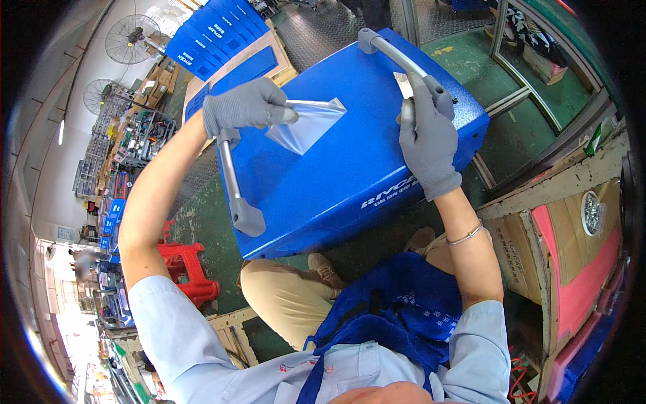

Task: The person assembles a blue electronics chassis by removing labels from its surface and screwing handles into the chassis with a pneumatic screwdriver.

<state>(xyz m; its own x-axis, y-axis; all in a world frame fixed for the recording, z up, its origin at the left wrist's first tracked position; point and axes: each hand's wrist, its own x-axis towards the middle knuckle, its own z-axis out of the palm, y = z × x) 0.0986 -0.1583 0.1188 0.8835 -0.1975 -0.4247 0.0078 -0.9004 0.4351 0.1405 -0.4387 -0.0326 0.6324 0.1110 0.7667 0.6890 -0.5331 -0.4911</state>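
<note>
A large blue metal case [323,175] lies in front of me, with a grey bar handle [232,175] along its left side and another handle [400,57] on its right. My left hand [249,108], in a grey knit glove, pinches a piece of clear plastic film [309,124] over the top of the case. The film hangs in a creased, pointed shape. My gloved right hand [428,138] is beside the right handle, its thumb and fingers closed on a small shiny flat piece [404,85]. The kind of that piece cannot be made out.
Blue panels [215,37] stand stacked at the far left on a wooden pallet, with a red plastic stool [192,269] nearer on the left. A cardboard box [515,259] in a worn frame stands at right. Metal-framed glass [538,74] is at the far right.
</note>
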